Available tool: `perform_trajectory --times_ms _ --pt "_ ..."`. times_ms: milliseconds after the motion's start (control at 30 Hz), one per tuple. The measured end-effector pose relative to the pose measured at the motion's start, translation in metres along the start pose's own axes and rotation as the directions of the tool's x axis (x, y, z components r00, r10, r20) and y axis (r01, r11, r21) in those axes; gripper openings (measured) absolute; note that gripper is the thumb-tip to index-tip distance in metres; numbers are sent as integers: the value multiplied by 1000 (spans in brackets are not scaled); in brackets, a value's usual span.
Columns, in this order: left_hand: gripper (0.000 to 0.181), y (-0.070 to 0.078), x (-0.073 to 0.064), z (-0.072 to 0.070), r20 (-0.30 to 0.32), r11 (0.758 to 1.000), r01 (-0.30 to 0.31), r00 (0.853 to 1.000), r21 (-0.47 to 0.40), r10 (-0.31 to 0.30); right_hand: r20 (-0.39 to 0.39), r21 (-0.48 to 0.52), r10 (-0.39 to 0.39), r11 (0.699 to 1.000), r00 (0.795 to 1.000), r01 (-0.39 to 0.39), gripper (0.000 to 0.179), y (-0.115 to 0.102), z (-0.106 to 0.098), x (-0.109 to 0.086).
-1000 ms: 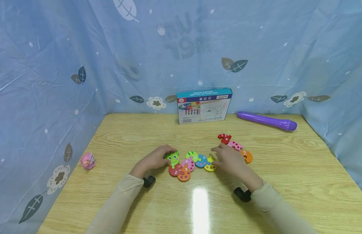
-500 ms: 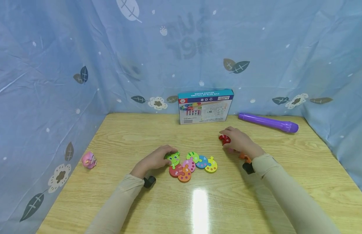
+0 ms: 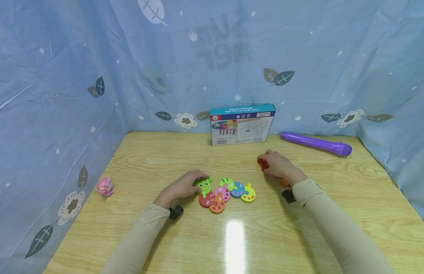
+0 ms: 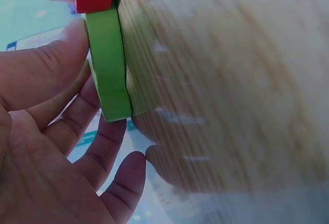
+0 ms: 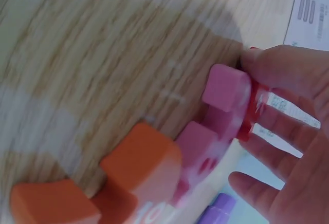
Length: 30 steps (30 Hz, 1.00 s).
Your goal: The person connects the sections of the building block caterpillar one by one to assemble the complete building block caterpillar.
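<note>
A row of numbered caterpillar puzzle pieces lies on the table. At its left end is the green caterpillar head piece (image 3: pixel 205 186), which my left hand (image 3: pixel 181 187) holds between thumb and fingers; the left wrist view shows the thumb on the green piece (image 4: pixel 109 64). The red piece 2 (image 3: pixel 206 199) adjoins it, and the yellow piece (image 3: pixel 248 194) ends the row. Farther right, my right hand (image 3: pixel 280 167) grips the red piece 8 (image 3: pixel 263 164), partly covered by the fingers. Beside it lie the pink piece (image 5: pixel 198 149) and the orange piece 10 (image 5: pixel 144 165), mostly hidden in the head view.
Against the blue curtain at the back stands a toy box (image 3: pixel 242 125). A purple toy microphone (image 3: pixel 316 144) lies at the back right. The small pink toy (image 3: pixel 105 187) is near the left edge of the wooden table (image 3: pixel 157 152).
My right hand has left the yellow piece, moving back and right to the red piece 8, which it now grips. My left hand stays at the green head piece.
</note>
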<state>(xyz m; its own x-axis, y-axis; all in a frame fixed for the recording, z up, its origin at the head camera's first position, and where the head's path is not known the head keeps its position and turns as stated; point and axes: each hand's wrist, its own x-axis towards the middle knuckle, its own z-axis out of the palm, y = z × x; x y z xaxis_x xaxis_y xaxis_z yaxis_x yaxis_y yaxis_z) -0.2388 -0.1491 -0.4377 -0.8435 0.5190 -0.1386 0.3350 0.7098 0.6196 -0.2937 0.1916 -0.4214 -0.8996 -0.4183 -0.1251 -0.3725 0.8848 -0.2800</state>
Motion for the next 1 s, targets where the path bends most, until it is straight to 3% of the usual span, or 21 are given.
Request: perform_trajectory --times_ms 167,333,600,733,1000 --pt "46 0 -1 0 0 1000 -3 1000 -1 3 -34 0 -96 995 995 96 51 -13 -5 -6" --pt "47 0 -1 0 2 1000 -11 1000 9 11 -41 0 -210 978 977 211 50 -27 -4 -17" --pt "46 1 0 -1 2 1000 -11 1000 8 11 -61 -112 -405 911 912 397 46 -38 3 -33" --pt "46 1 0 -1 1 1000 -23 1000 -2 23 -27 -129 -431 896 902 424 45 -42 5 -36" --pt "46 2 -1 -1 5 1000 -9 1000 -8 10 40 -131 -423 896 905 424 43 -48 8 -37"
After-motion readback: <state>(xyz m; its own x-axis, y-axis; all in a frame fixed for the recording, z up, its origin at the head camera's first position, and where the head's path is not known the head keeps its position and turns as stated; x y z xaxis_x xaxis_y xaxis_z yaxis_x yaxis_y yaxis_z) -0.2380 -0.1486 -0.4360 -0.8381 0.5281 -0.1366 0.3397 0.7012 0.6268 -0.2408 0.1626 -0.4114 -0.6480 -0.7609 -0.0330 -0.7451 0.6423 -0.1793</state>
